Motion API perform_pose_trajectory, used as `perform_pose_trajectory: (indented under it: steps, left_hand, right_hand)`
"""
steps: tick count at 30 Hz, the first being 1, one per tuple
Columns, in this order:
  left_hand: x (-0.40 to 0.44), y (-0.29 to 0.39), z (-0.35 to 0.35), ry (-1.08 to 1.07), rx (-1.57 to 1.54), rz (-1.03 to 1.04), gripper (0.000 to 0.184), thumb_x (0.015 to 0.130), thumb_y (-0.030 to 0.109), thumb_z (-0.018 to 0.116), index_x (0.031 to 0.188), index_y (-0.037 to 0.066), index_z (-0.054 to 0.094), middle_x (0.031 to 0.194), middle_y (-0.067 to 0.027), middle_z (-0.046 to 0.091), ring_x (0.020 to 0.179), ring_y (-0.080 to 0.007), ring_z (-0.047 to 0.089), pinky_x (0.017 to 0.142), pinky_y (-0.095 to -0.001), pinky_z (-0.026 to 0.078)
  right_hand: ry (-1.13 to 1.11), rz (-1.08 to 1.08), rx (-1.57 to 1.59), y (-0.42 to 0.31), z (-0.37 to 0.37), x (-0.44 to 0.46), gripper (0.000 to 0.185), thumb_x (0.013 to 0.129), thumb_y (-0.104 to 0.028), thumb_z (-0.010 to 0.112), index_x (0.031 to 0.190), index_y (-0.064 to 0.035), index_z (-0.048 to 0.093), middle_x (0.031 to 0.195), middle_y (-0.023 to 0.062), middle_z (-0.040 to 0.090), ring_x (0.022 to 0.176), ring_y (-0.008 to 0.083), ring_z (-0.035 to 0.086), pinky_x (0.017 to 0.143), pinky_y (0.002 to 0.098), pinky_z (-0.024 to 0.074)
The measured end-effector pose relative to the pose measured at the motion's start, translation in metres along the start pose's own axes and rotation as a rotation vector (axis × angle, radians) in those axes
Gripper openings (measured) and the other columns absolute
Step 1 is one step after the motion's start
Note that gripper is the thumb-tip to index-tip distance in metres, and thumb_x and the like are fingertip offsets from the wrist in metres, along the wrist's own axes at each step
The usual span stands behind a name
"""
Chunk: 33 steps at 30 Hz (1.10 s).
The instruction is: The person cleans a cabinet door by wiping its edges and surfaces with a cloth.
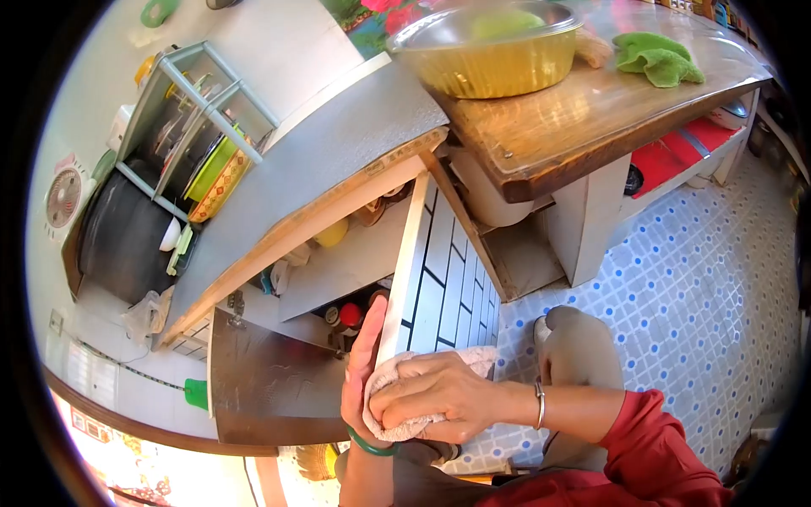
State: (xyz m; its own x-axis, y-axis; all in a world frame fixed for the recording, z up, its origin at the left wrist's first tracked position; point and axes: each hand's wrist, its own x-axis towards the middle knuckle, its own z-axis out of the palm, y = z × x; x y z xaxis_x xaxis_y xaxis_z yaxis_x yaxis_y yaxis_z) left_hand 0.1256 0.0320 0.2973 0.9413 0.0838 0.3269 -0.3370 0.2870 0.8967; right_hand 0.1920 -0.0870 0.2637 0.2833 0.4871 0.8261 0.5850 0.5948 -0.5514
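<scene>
Right hand (439, 395) grips pink cloth (476, 359) at tiled door (443, 279); left hand (359, 384) alongside, fingers extended.

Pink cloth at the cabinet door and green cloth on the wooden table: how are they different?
The pink cloth is held under the right hand at the cabinet door; the green cloth lies untouched on the wooden table. The pink cloth is pale and partly hidden; the green cloth is vivid and uncovered. Both look crumpled.

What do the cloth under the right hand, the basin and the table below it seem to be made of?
Cloth: soft matte fabric, probably terry, by its fuzzy surface. Basin: apparently shiny metal, gold outside, silvery inside, by its reflections. Table: probably varnished wood, by its brown streaks and gloss.
</scene>
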Motion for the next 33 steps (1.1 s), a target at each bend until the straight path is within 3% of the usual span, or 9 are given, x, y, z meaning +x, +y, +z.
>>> perform_pose_trajectory:
  steps: [3,7,13,14,16,19,24,27,33]
  left_hand:
    - [-0.006,-0.005,-0.015,0.101,0.181,0.112,0.059,0.104,0.045,0.025,0.127,0.001,0.057,0.158,-0.0196,0.025,0.140,-0.0338,0.036,0.115,-0.0476,0.032]
    - [-0.003,-0.008,-0.058,0.020,0.154,0.162,0.056,0.103,0.041,0.033,0.117,-0.005,0.061,0.153,-0.0253,0.033,0.138,-0.0357,0.039,0.114,-0.0464,0.031]
    - [0.016,-0.006,-0.106,0.068,0.102,0.186,0.057,0.102,0.039,0.031,0.109,-0.008,0.064,0.145,-0.0293,0.043,0.130,-0.0357,0.047,0.112,-0.0445,0.032]
    - [0.019,-0.003,-0.113,0.050,0.105,0.171,0.058,0.102,0.038,0.031,0.107,-0.008,0.065,0.143,-0.0297,0.045,0.129,-0.0357,0.048,0.112,-0.0444,0.032]
    - [0.024,0.000,-0.119,0.063,0.067,0.166,0.059,0.103,0.038,0.030,0.108,-0.009,0.065,0.141,-0.0301,0.047,0.129,-0.0354,0.048,0.112,-0.0445,0.031]
    - [0.025,0.000,-0.118,0.101,0.124,0.164,0.062,0.104,0.041,0.028,0.119,-0.010,0.061,0.140,-0.0272,0.049,0.128,-0.0315,0.050,0.112,-0.0419,0.033]
    - [0.004,-0.004,-0.111,0.251,0.104,0.110,0.070,0.105,0.053,0.026,0.131,-0.005,0.052,0.134,-0.0199,0.056,0.127,-0.0282,0.051,0.110,-0.0412,0.035]
    - [-0.004,-0.003,-0.101,0.346,0.076,0.154,0.067,0.106,0.050,0.026,0.141,-0.005,0.041,0.139,-0.0187,0.051,0.130,-0.0278,0.048,0.111,-0.0406,0.033]
    - [-0.004,0.001,-0.095,0.333,0.094,0.143,0.060,0.107,0.041,0.026,0.141,-0.007,0.039,0.141,-0.0190,0.048,0.133,-0.0280,0.044,0.113,-0.0403,0.030]
  right_hand:
    - [-0.082,-0.093,0.046,0.015,0.008,0.005,0.022,0.070,-0.011,0.069,0.091,-0.0123,0.067,0.102,-0.0017,0.069,0.077,0.0244,0.058,0.067,0.0338,0.0478]
    - [-0.298,-0.030,0.114,0.035,0.014,0.003,0.022,0.071,-0.010,0.069,0.092,-0.0117,0.067,0.101,0.0006,0.068,0.080,0.0251,0.061,0.069,0.0350,0.0488]
    - [-0.081,0.349,0.302,0.072,0.024,-0.008,0.022,0.075,-0.001,0.064,0.096,-0.0070,0.068,0.095,0.0056,0.069,0.086,0.0178,0.065,0.074,0.0310,0.0512]
    - [-0.001,0.759,0.425,0.056,0.016,0.002,0.022,0.078,0.001,0.062,0.099,-0.0047,0.067,0.096,0.0056,0.069,0.086,0.0142,0.064,0.075,0.0291,0.0510]
    - [0.066,1.174,0.534,0.054,0.016,0.008,0.021,0.081,0.003,0.060,0.101,-0.0025,0.066,0.098,0.0056,0.069,0.087,0.0106,0.063,0.076,0.0271,0.0509]
    - [0.416,0.648,0.510,0.064,0.022,0.013,0.023,0.084,0.004,0.057,0.106,0.0024,0.061,0.101,0.0075,0.066,0.076,0.0079,0.060,0.068,0.0227,0.0503]
    - [0.532,0.595,0.580,0.063,0.028,0.024,0.026,0.086,0.000,0.056,0.111,0.0037,0.057,0.107,0.0106,0.062,0.090,0.0135,0.059,0.079,0.0253,0.0487]
    - [0.504,0.180,-0.014,0.076,0.036,0.031,0.024,0.089,-0.002,0.059,0.112,0.0027,0.058,0.115,0.0143,0.058,0.098,0.0200,0.058,0.083,0.0302,0.0477]
    - [0.638,0.125,-0.299,0.089,0.059,0.044,0.022,0.082,0.005,0.067,0.103,0.0015,0.061,0.104,0.0147,0.059,0.091,0.0240,0.060,0.080,0.0295,0.0488]
